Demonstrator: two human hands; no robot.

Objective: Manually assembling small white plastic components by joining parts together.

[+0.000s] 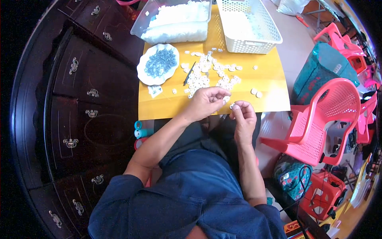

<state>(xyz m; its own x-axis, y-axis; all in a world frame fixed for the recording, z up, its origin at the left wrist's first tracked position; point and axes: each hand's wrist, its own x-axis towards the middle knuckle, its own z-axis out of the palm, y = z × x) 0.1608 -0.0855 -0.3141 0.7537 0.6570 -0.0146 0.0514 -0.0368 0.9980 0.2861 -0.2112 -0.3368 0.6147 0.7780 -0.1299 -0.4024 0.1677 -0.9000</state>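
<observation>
My left hand (205, 102) hovers at the near edge of a yellow table (270, 79), fingers curled, pinching a small white piece at its fingertips. My right hand (243, 116) sits just beside it, pinching another small white round piece (232, 106) between thumb and forefinger. The two hands nearly touch. A scatter of several small white ring-like pieces (207, 73) lies on the table just beyond them. A dark thin tool (188, 74) rests among the pieces.
A white scalloped dish (145, 75) holds small grey metal parts. A clear tub (175, 20) of white pieces and a white perforated basket (248, 26) stand at the table's far side. A dark wooden drawer cabinet (79, 103) is on the left, pink plastic chairs (318, 119) on the right.
</observation>
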